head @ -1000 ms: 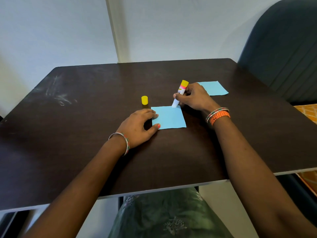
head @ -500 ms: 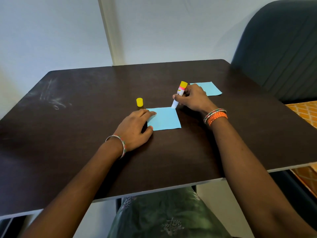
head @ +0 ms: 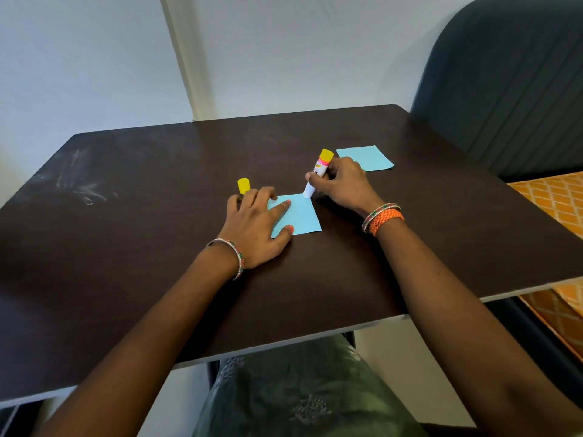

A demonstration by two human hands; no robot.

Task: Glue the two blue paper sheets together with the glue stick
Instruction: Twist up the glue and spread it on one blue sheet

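Note:
A blue paper sheet (head: 299, 216) lies flat on the dark table (head: 157, 247) in front of me. My left hand (head: 255, 222) rests on its left part, fingers spread and pressing it down. My right hand (head: 340, 184) grips a glue stick (head: 317, 173) with a yellow end, tilted, its white tip touching the sheet's far right corner. A second blue sheet (head: 366, 157) lies further back to the right, partly behind my right hand. The yellow cap (head: 243, 186) stands just beyond my left fingers.
A dark padded chair back (head: 504, 89) rises at the right beyond the table. An orange patterned surface (head: 552, 200) lies to the right of the table edge. A white wall stands behind.
My left hand has slid further onto the sheet, its fingers now spread across the left part. The glue stick stays at the sheet's far right corner. The camera has shifted slightly.

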